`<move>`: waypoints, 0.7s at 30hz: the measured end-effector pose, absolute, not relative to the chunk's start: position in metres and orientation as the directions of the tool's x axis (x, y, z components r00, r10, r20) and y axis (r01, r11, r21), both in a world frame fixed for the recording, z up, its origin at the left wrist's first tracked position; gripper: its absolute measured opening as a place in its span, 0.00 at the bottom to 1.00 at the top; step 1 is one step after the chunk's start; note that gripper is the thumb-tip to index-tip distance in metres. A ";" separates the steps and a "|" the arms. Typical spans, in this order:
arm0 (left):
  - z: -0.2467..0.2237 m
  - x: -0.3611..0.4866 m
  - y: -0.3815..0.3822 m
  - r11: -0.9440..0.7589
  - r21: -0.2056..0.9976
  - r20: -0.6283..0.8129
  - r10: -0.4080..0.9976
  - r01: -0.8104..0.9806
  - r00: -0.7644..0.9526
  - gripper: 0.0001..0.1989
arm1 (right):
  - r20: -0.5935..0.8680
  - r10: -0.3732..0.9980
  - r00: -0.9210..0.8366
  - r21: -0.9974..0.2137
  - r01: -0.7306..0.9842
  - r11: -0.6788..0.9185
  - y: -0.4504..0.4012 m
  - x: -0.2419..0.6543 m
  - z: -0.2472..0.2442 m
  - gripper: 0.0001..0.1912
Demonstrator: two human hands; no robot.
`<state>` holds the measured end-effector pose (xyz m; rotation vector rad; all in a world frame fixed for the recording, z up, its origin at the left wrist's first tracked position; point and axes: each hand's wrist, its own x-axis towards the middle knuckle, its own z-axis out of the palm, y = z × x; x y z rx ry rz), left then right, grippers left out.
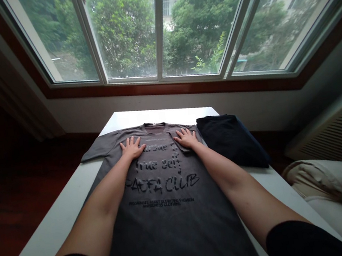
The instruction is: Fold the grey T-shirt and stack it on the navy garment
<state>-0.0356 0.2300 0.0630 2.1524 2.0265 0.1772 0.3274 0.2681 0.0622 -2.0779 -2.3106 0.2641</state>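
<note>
A dark grey T-shirt [170, 227] with black lettering lies front side up, its collar toward the window. My left hand [132, 147] rests flat on its upper chest, fingers spread, left of the top line of print. On the other side, my right hand [186, 137] lies with fingers apart on the right sleeve, which is folded inward over the chest. The left sleeve [97, 146] stretches out to the side. Neither hand grips anything.
The shirt is on a white table [162, 115]. Folded dark clothing [229, 140] sits at its right edge. A window [162, 75] is beyond the table, and beige cushioned fabric [338, 183] is at the lower right.
</note>
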 end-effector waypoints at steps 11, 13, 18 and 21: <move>0.063 -0.077 0.227 -0.059 0.234 0.083 0.996 0.971 0.041 0.34 | -0.042 0.993 -0.109 -0.135 0.986 0.103 0.275 0.327 0.056 0.40; 0.064 -0.119 0.223 0.035 0.256 0.212 0.973 0.966 -0.092 0.29 | -0.036 0.994 -0.104 -0.137 0.986 0.098 0.275 0.326 0.056 0.39; 0.068 -0.239 0.210 0.397 0.603 0.132 0.806 0.692 -0.577 0.21 | -0.028 0.994 -0.110 -0.134 0.985 0.105 0.278 0.326 0.054 0.39; 0.070 -0.280 0.213 0.317 0.693 0.097 0.848 0.647 -0.520 0.17 | -0.019 0.994 -0.111 -0.134 0.985 0.108 0.281 0.327 0.051 0.39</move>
